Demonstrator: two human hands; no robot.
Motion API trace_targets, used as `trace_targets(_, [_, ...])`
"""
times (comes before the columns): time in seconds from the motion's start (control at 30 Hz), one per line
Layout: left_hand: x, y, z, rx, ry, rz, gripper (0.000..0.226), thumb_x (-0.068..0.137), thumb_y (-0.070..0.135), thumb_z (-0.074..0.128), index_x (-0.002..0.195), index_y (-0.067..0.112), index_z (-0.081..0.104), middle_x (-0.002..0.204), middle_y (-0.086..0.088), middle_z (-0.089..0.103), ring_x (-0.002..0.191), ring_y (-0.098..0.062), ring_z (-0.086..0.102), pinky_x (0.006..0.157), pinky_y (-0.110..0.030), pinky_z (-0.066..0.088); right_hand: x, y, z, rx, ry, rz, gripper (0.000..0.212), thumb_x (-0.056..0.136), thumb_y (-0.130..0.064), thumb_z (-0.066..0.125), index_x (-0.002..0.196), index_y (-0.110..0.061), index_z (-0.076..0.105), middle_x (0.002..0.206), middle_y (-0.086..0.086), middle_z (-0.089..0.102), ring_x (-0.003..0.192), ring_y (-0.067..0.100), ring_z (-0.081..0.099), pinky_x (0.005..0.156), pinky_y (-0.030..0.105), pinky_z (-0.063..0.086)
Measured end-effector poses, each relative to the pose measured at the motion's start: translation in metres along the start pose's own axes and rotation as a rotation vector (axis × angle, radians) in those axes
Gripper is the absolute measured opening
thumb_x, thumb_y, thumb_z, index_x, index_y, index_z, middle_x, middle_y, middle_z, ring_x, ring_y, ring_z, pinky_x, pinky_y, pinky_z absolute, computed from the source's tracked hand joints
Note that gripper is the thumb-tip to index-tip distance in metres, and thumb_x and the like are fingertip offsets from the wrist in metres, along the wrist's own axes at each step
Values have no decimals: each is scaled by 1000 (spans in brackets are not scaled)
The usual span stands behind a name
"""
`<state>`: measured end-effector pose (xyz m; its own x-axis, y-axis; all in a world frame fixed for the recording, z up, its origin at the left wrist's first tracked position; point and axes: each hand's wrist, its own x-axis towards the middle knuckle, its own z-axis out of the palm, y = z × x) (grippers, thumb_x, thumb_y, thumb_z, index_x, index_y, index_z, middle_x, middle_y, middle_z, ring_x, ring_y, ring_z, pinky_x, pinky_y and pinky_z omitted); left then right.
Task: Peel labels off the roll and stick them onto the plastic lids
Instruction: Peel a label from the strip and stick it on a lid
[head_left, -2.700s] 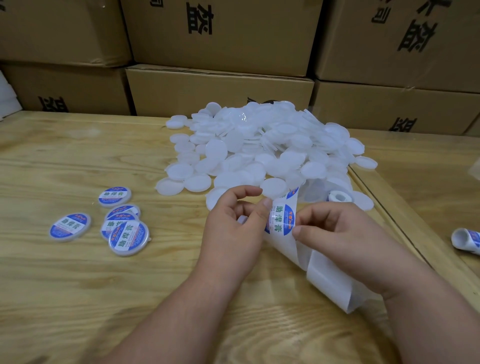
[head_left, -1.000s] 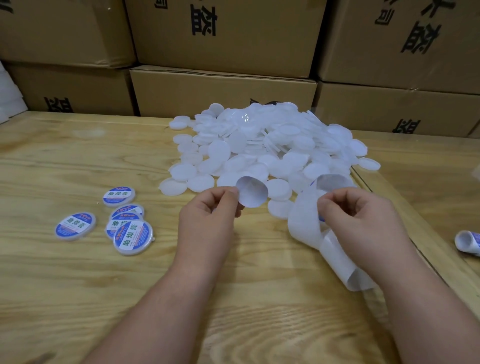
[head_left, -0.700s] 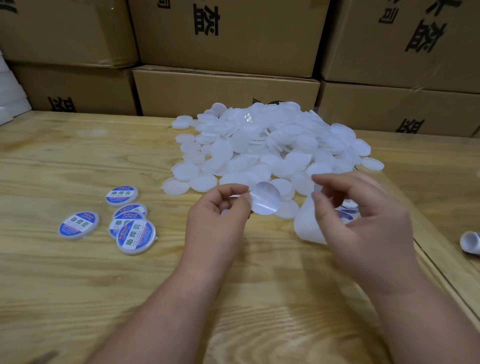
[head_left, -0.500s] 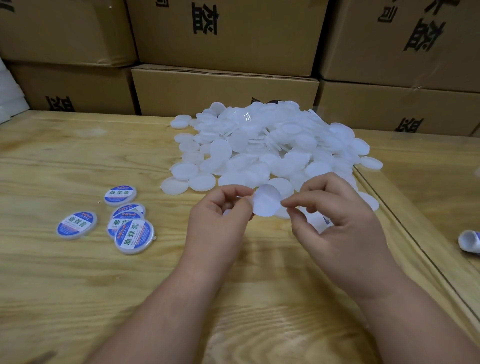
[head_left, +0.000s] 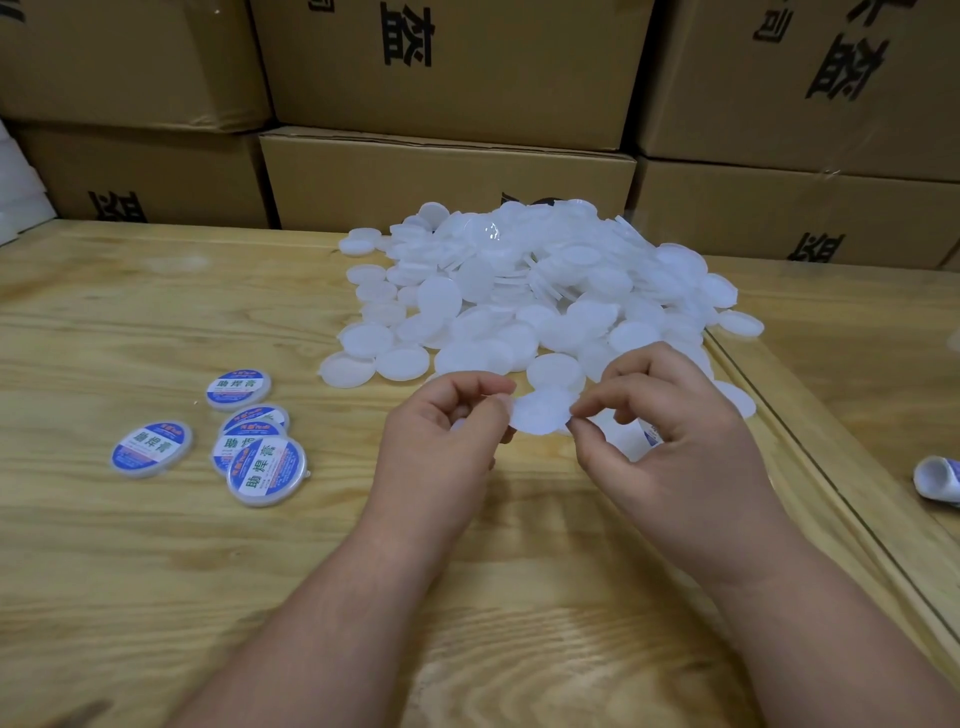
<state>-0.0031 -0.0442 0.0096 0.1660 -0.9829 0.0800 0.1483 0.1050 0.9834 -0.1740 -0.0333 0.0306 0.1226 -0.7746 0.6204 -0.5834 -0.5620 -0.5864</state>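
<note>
Round label (head_left: 540, 413) pinched by left hand (head_left: 441, 441) and right hand (head_left: 670, 436), lid pile (head_left: 545, 291) at twelve o'clock, labelled lids (head_left: 265, 470) at nine o'clock.

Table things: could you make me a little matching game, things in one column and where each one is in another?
Things:
1. plain lids
2. labelled lids
3. white disc
4. small roll

Places:
A. pinched between both hands
B. heaped at the table's back
C. far right edge
D. spread out on the left

Pairs: 1-B, 2-D, 3-A, 4-C
</note>
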Motion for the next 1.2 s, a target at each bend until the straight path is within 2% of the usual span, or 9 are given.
trace_targets(0.17, [0,5,-1,-245,-89,-130,20,83,28,57,90,22,74,69,-4,60,67,-18,61,54,-29,46,-1,-4,5,9,62,-4,14,75,-12,72,78,-24,67,91,-16,58,87,11,57,75,9,38])
trace_targets(0.23, [1,8,0,-444,-85,-223,29,72,16,54,100,14,63,69,-5,53,67,-22,56,54,-31,44,-2,-6,7,35,114,10,13,75,-10,70,77,-22,65,85,-14,61,87,13,59,76,13,41])
trace_targets(0.3, [3,9,1,-544,-34,-264,42,63,4,46,103,15,53,76,-5,51,74,-23,54,60,-33,47,-2,-8,8,71,160,63,14,75,-13,70,77,-26,64,83,-11,64,84,14,61,74,12,42])
trace_targets(0.43, [8,6,-1,-562,46,-278,51,87,-18,30,111,23,50,117,-13,60,106,-27,72,92,-46,58,-3,-7,10,146,218,185,14,76,-19,71,75,-31,64,80,-13,67,79,14,63,69,10,43])
trace_targets(0.5, [9,5,-2,-562,32,-287,56,90,-21,31,119,23,52,124,-16,66,113,-32,70,94,-47,58,-2,-5,8,175,240,233,10,76,-22,71,75,-29,65,78,-12,68,76,14,63,68,13,45])
trace_targets(0.7, [6,8,-1,-597,-124,-266,51,95,-20,40,130,15,56,116,-18,74,110,-32,72,82,-37,62,3,-12,6,495,224,391,11,74,-18,71,71,-28,70,62,-11,62,55,4,54,52,16,45])
trace_targets(0.87, [1,10,0,-665,-222,-267,44,94,-10,40,125,9,63,119,-25,71,106,-37,72,83,-41,63,6,-13,8,786,0,608,11,74,-16,74,66,-24,70,55,1,49,46,12,38,43,20,35])
trace_targets(1.03, [-1,14,-1,-700,-321,-273,49,79,18,48,126,7,61,121,-27,69,106,-36,72,82,-41,62,1,-10,15,771,-92,664,22,88,-3,72,72,-19,71,53,0,48,45,11,38,41,19,34])
trace_targets(1.2, [-1,12,0,-640,-334,-252,41,82,10,54,122,7,63,118,-25,71,102,-34,73,77,-38,62,1,-7,16,736,-99,656,8,78,-16,77,72,-21,74,56,2,51,48,13,41,44,24,35])
